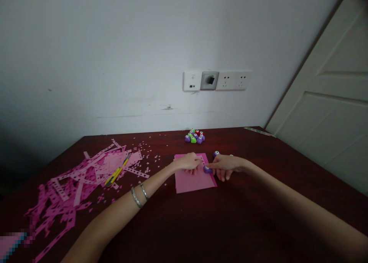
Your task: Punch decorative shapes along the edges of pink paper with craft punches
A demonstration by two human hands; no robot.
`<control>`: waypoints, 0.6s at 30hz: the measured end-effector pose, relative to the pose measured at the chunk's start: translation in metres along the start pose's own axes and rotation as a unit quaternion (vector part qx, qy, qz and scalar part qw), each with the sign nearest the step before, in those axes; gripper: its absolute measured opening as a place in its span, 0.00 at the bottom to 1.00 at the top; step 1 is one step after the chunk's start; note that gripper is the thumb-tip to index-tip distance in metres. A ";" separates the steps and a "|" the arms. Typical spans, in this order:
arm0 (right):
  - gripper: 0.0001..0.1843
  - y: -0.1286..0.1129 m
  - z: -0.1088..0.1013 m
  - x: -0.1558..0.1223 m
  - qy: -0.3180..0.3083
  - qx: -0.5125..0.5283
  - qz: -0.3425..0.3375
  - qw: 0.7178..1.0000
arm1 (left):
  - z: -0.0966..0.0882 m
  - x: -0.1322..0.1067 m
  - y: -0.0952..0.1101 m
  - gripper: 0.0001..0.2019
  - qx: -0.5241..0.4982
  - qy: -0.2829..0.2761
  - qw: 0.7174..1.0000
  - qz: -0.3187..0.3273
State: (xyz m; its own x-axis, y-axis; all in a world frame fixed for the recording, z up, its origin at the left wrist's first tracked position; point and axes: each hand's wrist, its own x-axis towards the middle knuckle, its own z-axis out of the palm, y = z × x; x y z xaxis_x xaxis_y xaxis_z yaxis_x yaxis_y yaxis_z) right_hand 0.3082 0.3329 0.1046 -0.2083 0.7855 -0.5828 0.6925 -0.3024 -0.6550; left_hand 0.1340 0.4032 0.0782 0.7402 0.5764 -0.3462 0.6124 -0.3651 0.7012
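Observation:
A small stack of pink paper [191, 183] lies on the dark table, with a row of small punched holes near its upper right. My left hand [190, 162] rests on the paper, fingers curled and closed on it near the holes. A purple craft punch [207, 170] sits at the right edge of the paper. My right hand [226, 165] presses its top with an outstretched digit, the other fingers curled beneath. Just behind my right hand stands another purple punch [216, 154]; a further one is mostly hidden behind the knuckles.
Several purple, green and red punches [193, 139] cluster at the back of the table [161, 224]. On the left lies a heap of punched pink paper strips [86, 178] with a yellow utility knife [116, 175] on top and tiny cut-outs scattered around. A thin strip [260, 131] lies back right.

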 end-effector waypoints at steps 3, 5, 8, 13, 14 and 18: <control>0.32 -0.004 -0.001 -0.002 -0.016 0.000 0.007 1.000 | 0.001 0.004 0.003 0.22 -0.031 -0.045 0.999 -0.001; 0.30 -0.004 -0.002 0.000 -0.035 0.013 0.015 0.999 | 0.000 0.006 0.005 0.23 -0.057 -0.079 0.995 -0.014; 0.27 -0.002 -0.005 0.006 -0.064 0.034 0.028 0.997 | -0.004 0.011 0.008 0.24 -0.085 -0.119 0.989 -0.026; 0.24 -0.001 -0.009 0.015 -0.092 0.038 0.034 0.994 | -0.008 0.017 0.006 0.23 -0.099 -0.132 0.986 -0.027; 0.23 -0.003 -0.010 0.016 -0.096 0.039 0.038 0.994 | -0.008 0.018 0.005 0.22 -0.106 -0.134 0.985 -0.028; 0.23 -0.011 -0.010 0.016 -0.120 0.025 0.066 0.990 | -0.008 0.021 0.002 0.21 -0.126 -0.151 0.980 -0.039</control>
State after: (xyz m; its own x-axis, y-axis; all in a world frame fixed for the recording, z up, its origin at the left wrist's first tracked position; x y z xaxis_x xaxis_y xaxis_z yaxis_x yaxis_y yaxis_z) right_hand 0.3041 0.3547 0.1075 -0.2811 0.5878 -0.7586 0.6908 -0.4248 -0.5851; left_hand 0.1484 0.4199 0.0773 0.7656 0.3397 -0.5464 0.6102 -0.1142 0.7840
